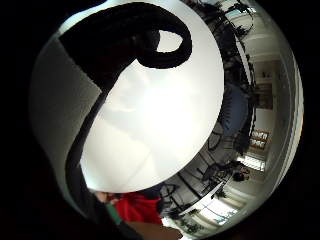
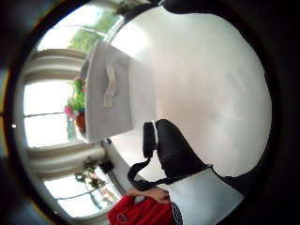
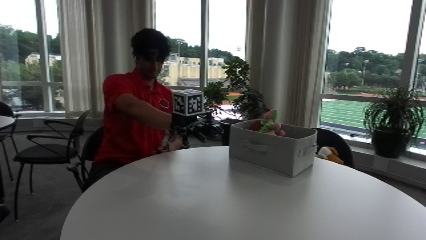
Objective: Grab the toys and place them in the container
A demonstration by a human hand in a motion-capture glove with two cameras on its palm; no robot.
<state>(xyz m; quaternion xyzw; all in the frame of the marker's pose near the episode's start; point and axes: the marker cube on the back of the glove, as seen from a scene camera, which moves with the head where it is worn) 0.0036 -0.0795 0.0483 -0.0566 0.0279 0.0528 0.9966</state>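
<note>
Now my black gloved right hand (image 3: 178,131) hangs over the tabletop's far edge; I cannot tell its fingers. Soft pink and green toys (image 3: 271,127) sit inside the grey fabric box (image 3: 269,150), off to one side.

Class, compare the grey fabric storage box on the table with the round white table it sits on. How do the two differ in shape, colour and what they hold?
The grey fabric storage box is square-sided and upright with a strap handle; the round white table is flat and circular. The box is grey and matte, the table white with a slight sheen. The box holds pink and green toys; the table carries only the box in the outside view. Both are pale and plain.
</note>
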